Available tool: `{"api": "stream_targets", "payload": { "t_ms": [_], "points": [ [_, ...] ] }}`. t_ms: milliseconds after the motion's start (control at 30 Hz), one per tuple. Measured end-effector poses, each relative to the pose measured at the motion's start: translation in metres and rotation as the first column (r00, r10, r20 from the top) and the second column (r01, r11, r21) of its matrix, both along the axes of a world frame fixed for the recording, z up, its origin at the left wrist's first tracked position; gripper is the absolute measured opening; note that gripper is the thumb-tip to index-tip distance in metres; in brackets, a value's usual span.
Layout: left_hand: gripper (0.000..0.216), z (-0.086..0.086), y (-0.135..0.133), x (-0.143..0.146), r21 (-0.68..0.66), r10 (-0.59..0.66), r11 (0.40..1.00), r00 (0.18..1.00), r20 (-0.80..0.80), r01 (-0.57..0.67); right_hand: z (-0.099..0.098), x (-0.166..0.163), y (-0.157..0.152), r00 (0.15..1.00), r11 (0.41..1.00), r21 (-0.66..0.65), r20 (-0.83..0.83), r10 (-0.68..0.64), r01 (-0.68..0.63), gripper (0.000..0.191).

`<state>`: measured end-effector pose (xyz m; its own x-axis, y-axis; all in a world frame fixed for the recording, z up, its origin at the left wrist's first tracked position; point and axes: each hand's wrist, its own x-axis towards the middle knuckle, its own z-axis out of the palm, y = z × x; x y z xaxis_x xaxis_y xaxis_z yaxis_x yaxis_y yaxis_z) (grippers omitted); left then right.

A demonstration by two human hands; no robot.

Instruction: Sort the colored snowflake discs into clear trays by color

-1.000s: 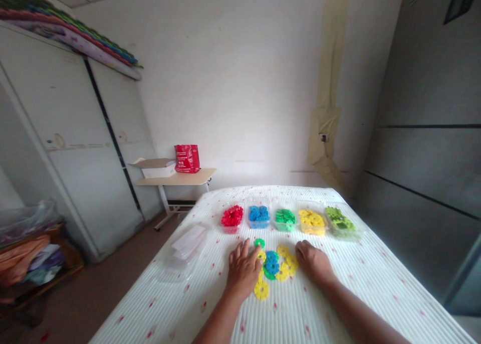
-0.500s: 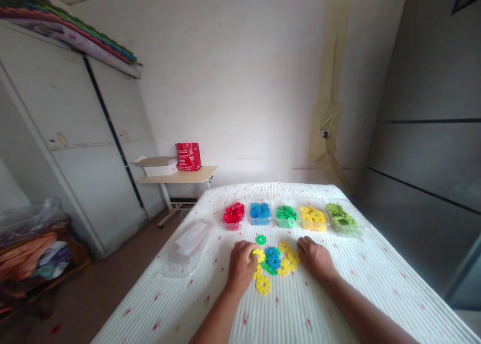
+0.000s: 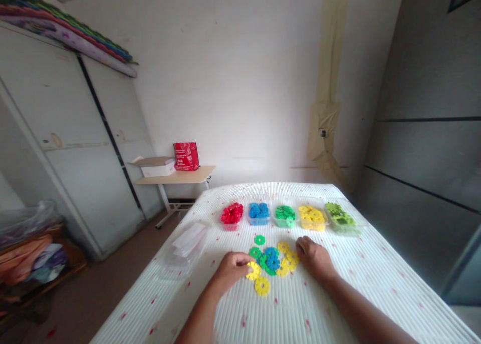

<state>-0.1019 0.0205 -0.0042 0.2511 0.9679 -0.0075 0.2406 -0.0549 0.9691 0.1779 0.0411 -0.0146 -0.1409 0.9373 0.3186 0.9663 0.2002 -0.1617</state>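
A small pile of flat plastic snowflake discs [image 3: 271,263], yellow, blue and green, lies on the white striped bed cover [image 3: 293,309]. My left hand [image 3: 231,269] is curled at the pile's left edge, fingers pinched on a yellow disc [image 3: 253,270]. My right hand [image 3: 314,256] rests knuckles up at the pile's right edge, fingers bent down onto yellow discs. One green disc [image 3: 259,240] lies apart, just beyond the pile. Another yellow disc [image 3: 261,286] sits at the near side.
Five clear tubs stand in a row behind the pile: red [image 3: 232,215], blue [image 3: 259,212], green [image 3: 284,214], yellow [image 3: 311,217], light green [image 3: 339,216]. Clear lids [image 3: 188,243] lie at the left. A side table with a red bag [image 3: 185,156] stands past the bed.
My left hand pulled back toward me and to the left, closing from a flat spread into a pinch on a yellow disc. My right hand barely moved.
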Motion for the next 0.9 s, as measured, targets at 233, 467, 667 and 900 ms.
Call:
{"api": "stream_targets", "payload": {
  "t_ms": [233, 467, 667, 900],
  "points": [
    [0.036, -0.001, 0.001, 0.004, 0.147, 0.044, 0.989, 0.926, -0.376, 0.013, -0.002, 0.0, 0.001, 1.0, 1.0, 0.011, 0.011, -0.005, 0.005, 0.021],
    [0.027, 0.008, -0.005, 0.009, 0.222, 0.145, 0.975, 0.79, -0.595, -0.012, -0.002, 0.0, 0.002, 1.0, 1.0, 0.015, 0.013, 0.001, -0.001, 0.021],
    [0.019, 0.006, -0.005, 0.009, 0.22, 0.171, 0.974, 0.818, -0.55, -0.056, 0.001, -0.001, 0.0, 1.0, 1.0, -0.012, 0.001, -0.007, 0.007, 0.021],
    [0.016, -0.001, -0.001, 0.006, 0.19, 0.137, 0.98, 0.899, -0.416, -0.062, 0.001, 0.0, 0.0, 1.0, 1.0, -0.018, -0.023, -0.002, 0.002, 0.021]
  ]
}}
